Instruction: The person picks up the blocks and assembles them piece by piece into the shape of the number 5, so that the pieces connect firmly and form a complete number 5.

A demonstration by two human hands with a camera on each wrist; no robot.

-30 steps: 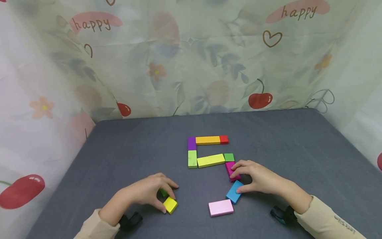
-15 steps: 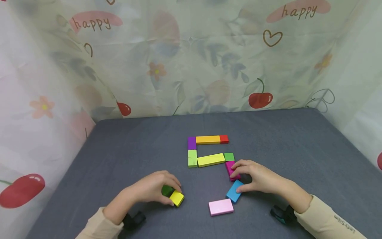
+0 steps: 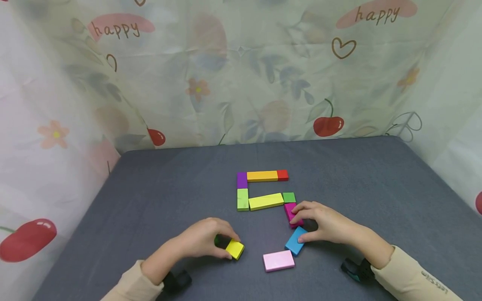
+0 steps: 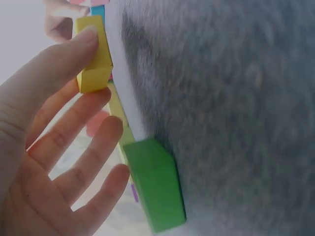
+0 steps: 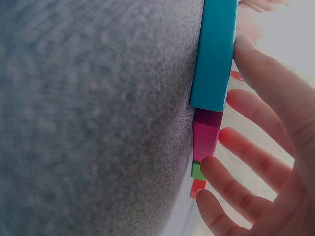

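My left hand [image 3: 205,238] pinches a small yellow block [image 3: 235,249] between thumb and fingers, just above or at the tabletop; which of these I cannot tell. A green block [image 4: 157,187] lies on the cloth beside the little finger in the left wrist view, mostly hidden by the hand in the head view. My right hand [image 3: 325,223] rests with its thumb on a blue block [image 3: 295,241] and its fingertips on a magenta block [image 3: 290,212]. The fingers are loosely bent in the right wrist view. A pink block [image 3: 278,261] lies against the blue one's lower end.
Beyond the hands, flat blocks form a line: red [image 3: 282,175], orange [image 3: 262,176], purple [image 3: 242,180], light green [image 3: 242,200], long yellow [image 3: 265,202] and small green [image 3: 288,197]. Dark grey cloth [image 3: 169,179] covers the table; a printed curtain [image 3: 241,83] hangs behind.
My left hand has moved to the right with the yellow block, closer to the pink block. The right hand and the lined-up blocks look the same.
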